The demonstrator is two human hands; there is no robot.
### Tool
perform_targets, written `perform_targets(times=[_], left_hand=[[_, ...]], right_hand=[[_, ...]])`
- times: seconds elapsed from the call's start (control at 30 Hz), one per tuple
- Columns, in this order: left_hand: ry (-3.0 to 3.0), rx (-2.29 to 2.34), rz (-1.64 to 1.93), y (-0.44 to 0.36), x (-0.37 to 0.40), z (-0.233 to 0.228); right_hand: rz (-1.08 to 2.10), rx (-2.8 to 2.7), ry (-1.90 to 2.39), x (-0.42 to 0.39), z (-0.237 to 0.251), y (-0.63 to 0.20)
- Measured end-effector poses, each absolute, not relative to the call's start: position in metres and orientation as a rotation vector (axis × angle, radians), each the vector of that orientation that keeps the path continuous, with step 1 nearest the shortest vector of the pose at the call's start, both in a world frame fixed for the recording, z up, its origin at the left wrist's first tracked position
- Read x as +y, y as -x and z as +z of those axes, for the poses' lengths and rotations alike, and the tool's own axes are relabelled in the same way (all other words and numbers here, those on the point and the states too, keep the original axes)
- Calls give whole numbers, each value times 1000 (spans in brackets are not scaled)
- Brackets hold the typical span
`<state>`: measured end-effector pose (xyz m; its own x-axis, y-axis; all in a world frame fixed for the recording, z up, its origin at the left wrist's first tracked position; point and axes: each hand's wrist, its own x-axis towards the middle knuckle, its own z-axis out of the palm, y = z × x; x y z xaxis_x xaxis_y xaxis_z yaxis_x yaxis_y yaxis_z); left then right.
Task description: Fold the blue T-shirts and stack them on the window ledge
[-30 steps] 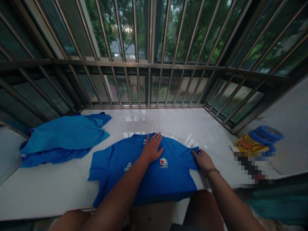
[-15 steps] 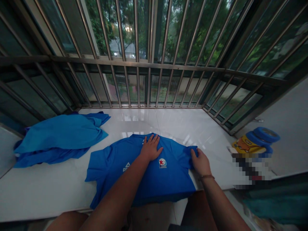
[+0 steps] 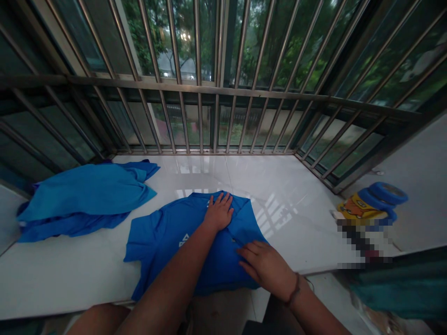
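A blue T-shirt (image 3: 167,232) with a small white triangle logo is spread on the white tiled ledge, its lower edge hanging over the front. My left hand (image 3: 219,212) lies flat below the collar with its fingers spread. The shirt's right side is folded inward in a straight slanted edge, and nearly all of the round badge is covered. Over that folded part rests my right hand (image 3: 267,267), its fingers loosely stretched and slightly apart on the fabric. A bracelet circles the right wrist.
Several blue garments (image 3: 91,190) lie in a pile at the left of the ledge (image 3: 296,223). A blue and yellow jar-like container (image 3: 370,202) stands at the right, near a blurred patch. Metal window bars (image 3: 199,88) enclose the far side. Teal cloth (image 3: 401,284) shows at lower right.
My right hand has carried the right sleeve inward over the shirt front and let go of its edge, covering most of the badge. My left hand has stayed in place.
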<state>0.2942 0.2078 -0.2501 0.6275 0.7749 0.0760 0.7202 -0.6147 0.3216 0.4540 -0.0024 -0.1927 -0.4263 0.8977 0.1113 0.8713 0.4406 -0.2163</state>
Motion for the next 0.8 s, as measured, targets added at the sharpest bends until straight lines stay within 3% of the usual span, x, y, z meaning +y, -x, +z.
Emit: perform_targets(times=[0.3,0.47,0.8], left_hand=[[-2502,1098,666,-281,202,-243],[-2630,707,581,-275,198,-240],[-2632,684,632,-275,198,-242]], right_hand=[[88,-1665,2055,-49,-233,-535],[168,-1707,1990,-45,-243,-523],[135,-1665,2069,-30,-250,-521]])
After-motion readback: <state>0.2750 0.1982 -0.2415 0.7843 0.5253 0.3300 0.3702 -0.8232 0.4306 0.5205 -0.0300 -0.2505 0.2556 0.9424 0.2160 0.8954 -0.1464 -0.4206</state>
